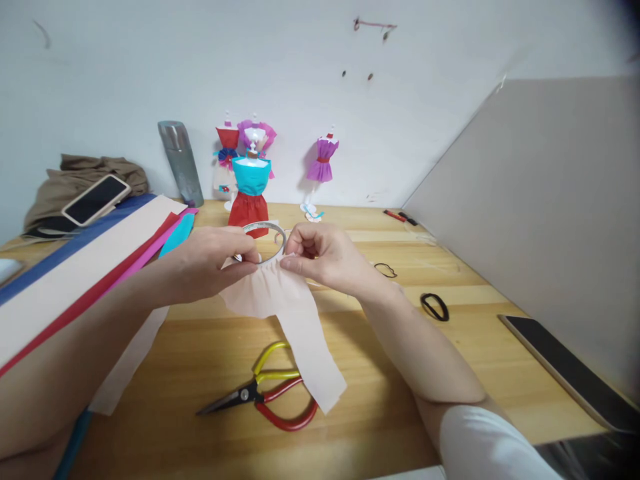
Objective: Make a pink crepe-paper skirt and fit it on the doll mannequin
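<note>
A pale pink strip of crepe-like paper [309, 340] hangs between my hands, its upper edge gathered into small pleats. Along that edge stands a thin grey ring [256, 227] that looks like a narrow roll of tape. My left hand [220, 257] is closed, thumb and fingers pinching the ring and the paper at the left. On the right, my right hand [320, 257] pinches the pleated edge between thumb and forefinger, its other fingers curled in. Below lie scissors [245, 393] with one yellow and one red handle; the strip's end covers part of the handles.
Small dress forms in a teal top and red skirt [251, 175] and purple dress [323, 160] stand behind. Coloured paper strips [95, 267], a bottle [181, 163] and a phone [97, 200] on brown cloth are left. Black bands [435, 307] and another phone [560, 367] lie right.
</note>
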The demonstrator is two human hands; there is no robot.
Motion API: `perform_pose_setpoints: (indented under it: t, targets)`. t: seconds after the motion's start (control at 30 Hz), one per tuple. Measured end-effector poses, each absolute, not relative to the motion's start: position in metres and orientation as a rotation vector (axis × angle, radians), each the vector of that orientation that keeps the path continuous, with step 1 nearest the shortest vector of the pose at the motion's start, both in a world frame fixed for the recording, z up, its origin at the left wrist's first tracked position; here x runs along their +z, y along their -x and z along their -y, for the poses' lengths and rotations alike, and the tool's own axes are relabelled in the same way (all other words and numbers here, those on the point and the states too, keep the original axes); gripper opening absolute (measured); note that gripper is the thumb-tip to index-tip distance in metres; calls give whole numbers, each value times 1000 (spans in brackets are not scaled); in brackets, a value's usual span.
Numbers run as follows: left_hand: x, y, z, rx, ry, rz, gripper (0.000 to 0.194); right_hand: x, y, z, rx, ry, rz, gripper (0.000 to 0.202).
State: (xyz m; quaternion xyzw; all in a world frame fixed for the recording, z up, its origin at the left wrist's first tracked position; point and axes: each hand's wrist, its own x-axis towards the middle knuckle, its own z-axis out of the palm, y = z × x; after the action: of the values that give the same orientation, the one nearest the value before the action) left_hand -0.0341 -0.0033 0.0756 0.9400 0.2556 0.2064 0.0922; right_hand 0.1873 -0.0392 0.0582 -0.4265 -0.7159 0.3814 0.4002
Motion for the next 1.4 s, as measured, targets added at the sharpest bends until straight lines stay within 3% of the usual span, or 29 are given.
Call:
perform_pose_setpoints:
  t: [0.4,0.7,1.03,1.4]
  targets:
    - [62,38,-1,707,-2828,-666,22,58,-188,37,916,1125,1802,20]
    - [70,32,4,525,-2862,-600,24,56,-190,29,926,1180,1792,31]
    - [69,38,-5,612,-2823,-680,21,57,-198,31,970,1090,1847,15]
    - [72,36,-3,596,-2822,-735,20,61,-194,34,952,1077,1882,15]
